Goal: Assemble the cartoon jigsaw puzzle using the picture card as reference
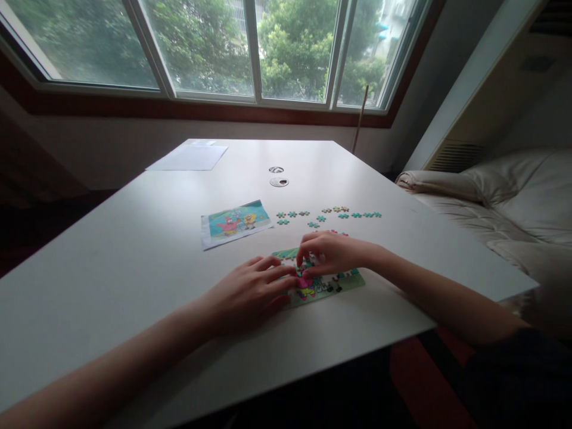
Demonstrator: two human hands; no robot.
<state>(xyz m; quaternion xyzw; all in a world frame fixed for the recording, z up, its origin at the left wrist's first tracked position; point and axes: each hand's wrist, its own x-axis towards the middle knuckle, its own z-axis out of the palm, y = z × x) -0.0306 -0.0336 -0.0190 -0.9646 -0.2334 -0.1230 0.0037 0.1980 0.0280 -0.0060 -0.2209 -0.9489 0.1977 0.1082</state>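
A partly joined jigsaw puzzle (330, 287) with green, pink and yellow cartoon figures lies near the table's front edge. My left hand (252, 286) rests with its fingers stretched out over the puzzle's left side, fingertips on it. Above the upper middle of the puzzle, my right hand (328, 253) is curled, its thumb and fingers closed at a small puzzle piece (309, 262), mostly hidden by the fingers. Just beyond lie several loose teal puzzle pieces (343, 216) in loose rows. The hands cover part of the puzzle.
A printed cartoon picture sheet (236, 223) lies left of the loose pieces. Farther back on the white table (134, 238) are two round cable-hole covers (279, 182) and a stack of papers (187, 158). A pale sofa (513, 196) stands to the right, a window (205, 47) ahead.
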